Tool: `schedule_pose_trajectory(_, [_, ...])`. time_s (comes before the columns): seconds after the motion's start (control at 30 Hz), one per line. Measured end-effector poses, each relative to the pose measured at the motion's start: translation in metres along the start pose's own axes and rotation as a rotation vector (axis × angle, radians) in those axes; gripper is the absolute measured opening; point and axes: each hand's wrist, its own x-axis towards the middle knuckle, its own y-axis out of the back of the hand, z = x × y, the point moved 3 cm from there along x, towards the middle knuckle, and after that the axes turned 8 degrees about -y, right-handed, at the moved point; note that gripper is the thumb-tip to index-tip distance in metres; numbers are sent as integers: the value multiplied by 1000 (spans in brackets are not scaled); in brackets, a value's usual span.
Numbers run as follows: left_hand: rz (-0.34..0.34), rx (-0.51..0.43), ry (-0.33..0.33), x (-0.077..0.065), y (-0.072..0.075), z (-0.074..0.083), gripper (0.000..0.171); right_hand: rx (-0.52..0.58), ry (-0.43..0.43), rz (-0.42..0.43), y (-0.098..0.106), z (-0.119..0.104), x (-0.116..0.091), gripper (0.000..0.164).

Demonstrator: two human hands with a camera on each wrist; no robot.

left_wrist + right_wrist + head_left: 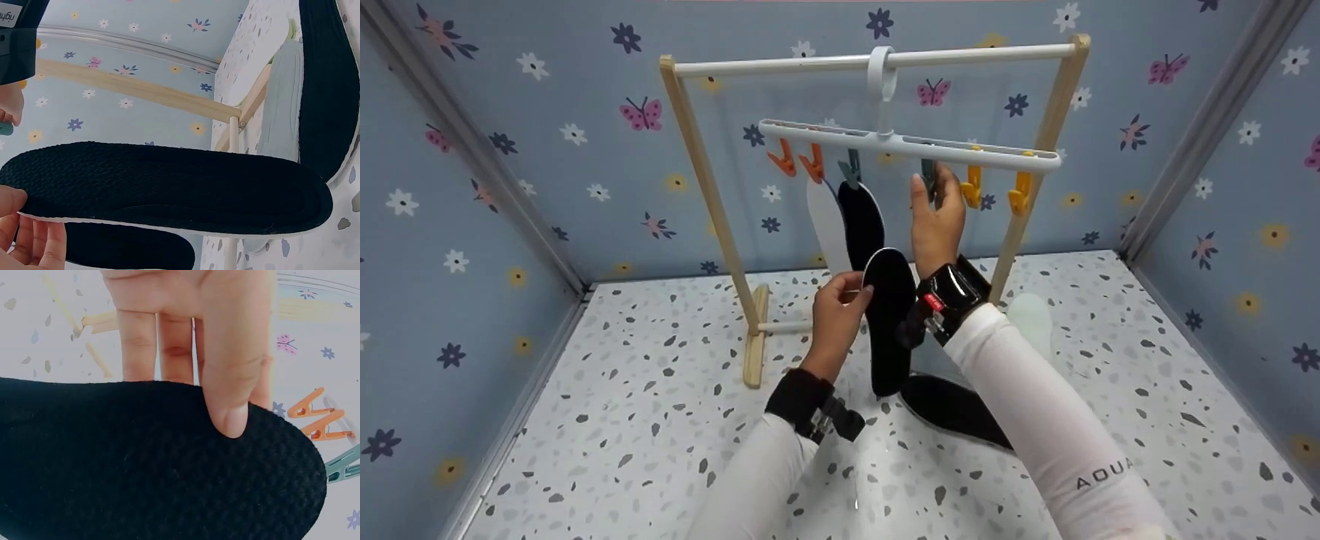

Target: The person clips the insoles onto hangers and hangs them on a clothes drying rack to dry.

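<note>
My left hand [838, 315] pinches a black insole [889, 322] by its upper left edge, thumb on the black face, and the insole hangs upright. In the right wrist view the left thumb [228, 399] lies on the textured black surface. My right hand [939, 225] is raised to the white hanger [840, 137], thumb and fingers around a dark green clip [928, 174]. In the left wrist view the tip of this teal clip [5, 129] shows beside the right fingers. A second green clip [850, 169] holds another black insole [861, 229]; a white insole [826, 225] hangs under an orange clip [812, 163].
The hanger hooks over the white rod of a wooden-sided rack [706, 187]. Another orange clip [784, 159] and two yellow clips [1020, 193] hang from it. On the speckled surface lie a black insole [952, 409] and a pale green insole [1031, 322]. Patterned walls [472, 300] surround it.
</note>
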Motion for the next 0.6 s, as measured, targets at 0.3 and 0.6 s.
schedule_pose_trajectory(0.3, [-18,-10,-41,4,-5,2,19,92,-14,-26,3,-1,3,42])
schedule_pose_trajectory(0.6, [-41,-56,-23,10,-13,6,18,24,-56,-32,8,-8,3,43])
